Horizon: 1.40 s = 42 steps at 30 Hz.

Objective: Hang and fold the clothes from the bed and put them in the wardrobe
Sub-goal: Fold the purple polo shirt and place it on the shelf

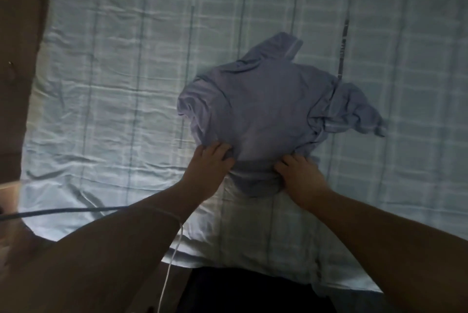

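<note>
Shirt: soft, rumpled grey-blue cloth, sleeves splayed, lying on the bed just beyond the hands. Left hand and right hand each grip its bunched near edge with curled fingers. Bed covering pale, checked, creased.

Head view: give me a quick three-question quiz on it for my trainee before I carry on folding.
1. True or false: the blue top lies neatly folded in a flat rectangle on the checked sheet.
2. Of the left hand and the right hand, which grips the top's near edge? A) left only B) right only C) both
3. Fill in: the white cord hangs beside the ___ forearm.

Key: 1 false, it is rumpled with a sleeve splayed out; 2 C; 3 left.
</note>
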Each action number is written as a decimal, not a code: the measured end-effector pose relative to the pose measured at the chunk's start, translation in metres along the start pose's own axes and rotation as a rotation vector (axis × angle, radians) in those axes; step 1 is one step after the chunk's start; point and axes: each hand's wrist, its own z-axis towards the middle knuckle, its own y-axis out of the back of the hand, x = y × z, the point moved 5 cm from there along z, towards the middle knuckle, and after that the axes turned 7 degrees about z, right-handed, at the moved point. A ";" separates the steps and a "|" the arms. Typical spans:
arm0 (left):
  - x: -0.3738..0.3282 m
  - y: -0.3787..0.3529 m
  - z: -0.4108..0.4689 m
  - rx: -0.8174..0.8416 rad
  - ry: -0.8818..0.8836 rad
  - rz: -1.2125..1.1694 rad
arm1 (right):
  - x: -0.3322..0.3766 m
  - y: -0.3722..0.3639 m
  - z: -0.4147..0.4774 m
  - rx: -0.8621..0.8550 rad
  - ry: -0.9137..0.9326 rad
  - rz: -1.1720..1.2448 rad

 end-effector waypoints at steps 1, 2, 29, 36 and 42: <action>0.005 0.005 0.004 -0.024 0.047 -0.070 | -0.003 0.005 0.003 -0.039 -0.085 0.151; 0.011 0.012 0.008 -0.041 0.110 -0.177 | -0.006 0.010 0.005 -0.095 -0.193 0.341; 0.018 0.070 0.073 -0.152 -0.050 -0.297 | -0.009 0.077 0.031 -0.533 -0.475 0.820; 0.021 0.027 0.070 0.289 -0.042 -0.171 | -0.004 0.043 0.019 -0.267 -0.486 0.537; 0.035 0.034 0.055 0.031 0.031 -0.216 | -0.020 0.055 0.042 -0.356 -0.626 0.715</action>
